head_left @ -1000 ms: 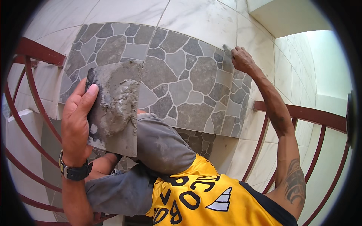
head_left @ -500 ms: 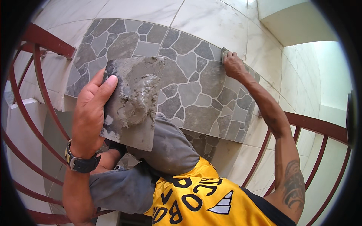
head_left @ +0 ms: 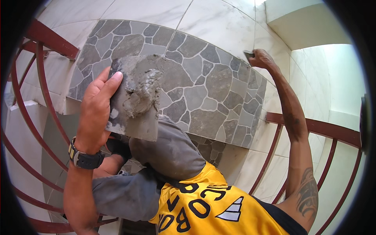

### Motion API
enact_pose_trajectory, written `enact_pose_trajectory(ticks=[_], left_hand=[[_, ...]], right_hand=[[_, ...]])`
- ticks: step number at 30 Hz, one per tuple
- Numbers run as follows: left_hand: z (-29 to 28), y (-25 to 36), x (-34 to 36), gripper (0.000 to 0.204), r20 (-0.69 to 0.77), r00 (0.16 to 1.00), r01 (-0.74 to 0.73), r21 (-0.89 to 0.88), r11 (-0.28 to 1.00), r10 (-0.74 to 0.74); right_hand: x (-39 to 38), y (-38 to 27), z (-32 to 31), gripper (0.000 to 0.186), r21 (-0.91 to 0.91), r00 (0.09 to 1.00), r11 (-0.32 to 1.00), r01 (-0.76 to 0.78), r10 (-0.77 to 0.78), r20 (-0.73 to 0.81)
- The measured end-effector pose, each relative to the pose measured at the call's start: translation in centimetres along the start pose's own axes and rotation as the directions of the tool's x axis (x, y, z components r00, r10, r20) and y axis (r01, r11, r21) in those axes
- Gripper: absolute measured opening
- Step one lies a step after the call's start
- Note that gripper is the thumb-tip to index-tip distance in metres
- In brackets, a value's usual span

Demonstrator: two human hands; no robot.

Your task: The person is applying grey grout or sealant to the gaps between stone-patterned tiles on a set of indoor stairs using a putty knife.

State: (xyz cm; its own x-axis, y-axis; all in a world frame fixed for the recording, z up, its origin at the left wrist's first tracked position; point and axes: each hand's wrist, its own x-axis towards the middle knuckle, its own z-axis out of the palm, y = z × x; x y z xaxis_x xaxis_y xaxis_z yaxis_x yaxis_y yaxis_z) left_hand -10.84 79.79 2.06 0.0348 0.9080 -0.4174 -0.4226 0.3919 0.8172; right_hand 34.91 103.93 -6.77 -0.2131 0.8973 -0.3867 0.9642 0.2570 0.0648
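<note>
Your left hand (head_left: 96, 105) grasped the mortar board (head_left: 147, 131) along its left edge, thumb laid over the top face and fingers wrapped behind, a grip that probably left most of that face free for its load. Wet grey mortar (head_left: 143, 94) sat heaped across the middle and upper part, just clear of your thumb, which likely kept your skin out of it. You had the board out in front of you, partly covering the stone-patterned tiles (head_left: 196, 96) and your grey shorts (head_left: 164, 152) from view, presumably to have the supply near the work. Your right hand (head_left: 262, 59), at the end of a long reach, was closed around a small flat-bladed tool (head_left: 248, 55); its blade poked out leftward past your fingers, apparently so the edge could meet the surface first. That tool was at the far border, where the stone-patterned tiles met the white marbled tiles (head_left: 219, 23); whether it touched them, I could not tell. Dark red railings (head_left: 333, 131) flanked you on both sides.
</note>
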Motion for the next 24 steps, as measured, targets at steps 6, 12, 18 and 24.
enact_pose_trajectory(ticks=[6,12,18,24], left_hand=[[0.2,0.0,-0.3,0.039,-0.043,0.999,0.005,0.007,1.0,-0.004],[0.0,-0.4,0.1,0.042,-0.032,0.999,0.015,0.065,0.998,-0.013],[0.0,-0.5,0.0,0.038,-0.095,0.995,-0.002,0.06,0.998,0.008],[-0.4,-0.3,-0.5,0.036,-0.033,0.999,0.001,0.018,1.0,0.0]], right_hand=[[-1.2,2.8,3.7,0.037,0.03,0.942,0.943,-0.331,0.328,0.07],[4.4,-2.6,3.9,0.037,0.0,0.984,0.987,-0.16,0.159,-0.077],[7.8,-7.6,1.1,0.045,0.61,0.992,0.786,0.099,-0.124,-0.001],[3.7,-5.7,1.8,0.024,-0.099,0.929,0.965,0.243,-0.26,-0.264]])
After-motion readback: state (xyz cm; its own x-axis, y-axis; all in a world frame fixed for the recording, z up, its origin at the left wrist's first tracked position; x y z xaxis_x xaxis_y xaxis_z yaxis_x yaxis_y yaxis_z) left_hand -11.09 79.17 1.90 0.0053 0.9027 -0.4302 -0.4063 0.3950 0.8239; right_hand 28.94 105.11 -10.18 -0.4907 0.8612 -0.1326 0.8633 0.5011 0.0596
